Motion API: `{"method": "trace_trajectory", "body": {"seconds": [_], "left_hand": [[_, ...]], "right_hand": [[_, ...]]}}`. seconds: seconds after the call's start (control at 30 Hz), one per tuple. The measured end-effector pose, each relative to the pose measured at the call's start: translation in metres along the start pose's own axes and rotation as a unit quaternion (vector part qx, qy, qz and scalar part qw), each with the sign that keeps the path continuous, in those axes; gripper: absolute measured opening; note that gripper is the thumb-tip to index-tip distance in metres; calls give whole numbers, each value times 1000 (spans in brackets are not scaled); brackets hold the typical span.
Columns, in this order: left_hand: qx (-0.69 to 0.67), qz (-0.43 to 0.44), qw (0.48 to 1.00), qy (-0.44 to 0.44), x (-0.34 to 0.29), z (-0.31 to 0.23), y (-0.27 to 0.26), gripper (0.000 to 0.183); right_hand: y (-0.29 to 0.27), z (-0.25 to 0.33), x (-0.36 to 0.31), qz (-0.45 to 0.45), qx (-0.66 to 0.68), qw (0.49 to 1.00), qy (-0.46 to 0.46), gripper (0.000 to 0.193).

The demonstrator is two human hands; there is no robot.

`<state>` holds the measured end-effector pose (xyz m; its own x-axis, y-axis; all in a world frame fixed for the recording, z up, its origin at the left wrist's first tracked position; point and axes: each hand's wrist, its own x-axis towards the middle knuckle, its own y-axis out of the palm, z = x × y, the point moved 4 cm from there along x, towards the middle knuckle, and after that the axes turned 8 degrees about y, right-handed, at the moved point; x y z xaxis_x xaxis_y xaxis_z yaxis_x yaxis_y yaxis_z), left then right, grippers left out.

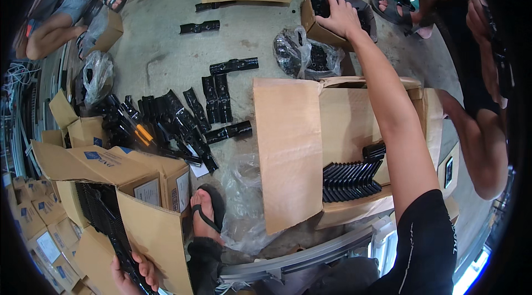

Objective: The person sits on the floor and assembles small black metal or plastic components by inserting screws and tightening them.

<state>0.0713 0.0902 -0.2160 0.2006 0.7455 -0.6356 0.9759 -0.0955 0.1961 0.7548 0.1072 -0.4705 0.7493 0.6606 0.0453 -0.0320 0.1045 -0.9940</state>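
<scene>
My left hand [134, 274] is closed round a long black metal joint piece [119, 239] at the lower left, beside an opened cardboard box [152, 239] with dark parts inside. My right arm stretches far forward over a large open carton [288, 151]. At its end my right hand [342, 18] dips into a small cardboard box [324, 31] of small black parts, fingers bent; what they grip is hidden. Inside the large carton, a neat row of black joint pieces [352, 181] lies along the near side, with one more piece [374, 151] behind the row.
More black joint pieces [172, 117] lie heaped and scattered on the concrete floor. A clear plastic bag of black parts [302, 54] sits near the small box. Plastic film [244, 201] lies by my sandalled foot [208, 209]. Other people sit at left [72, 18] and right [471, 128].
</scene>
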Motion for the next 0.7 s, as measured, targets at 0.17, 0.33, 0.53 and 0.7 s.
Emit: {"method": "trace_trajectory", "body": {"seconds": [0.17,0.33,0.53,0.7], "left_hand": [[-44,-98,994,26,0,9,-25,51],[-34,-130,990,34,-3,10,-22,50],[-41,-92,994,31,1,10,-22,47],[-44,-92,994,26,-1,10,-28,49]], "right_hand": [[-1,3,2,5,-42,999,-4,82],[0,13,-1,8,-65,998,3,76],[15,3,0,3,-6,1000,-30,65],[12,9,-3,-23,-75,995,-68,58]]}}
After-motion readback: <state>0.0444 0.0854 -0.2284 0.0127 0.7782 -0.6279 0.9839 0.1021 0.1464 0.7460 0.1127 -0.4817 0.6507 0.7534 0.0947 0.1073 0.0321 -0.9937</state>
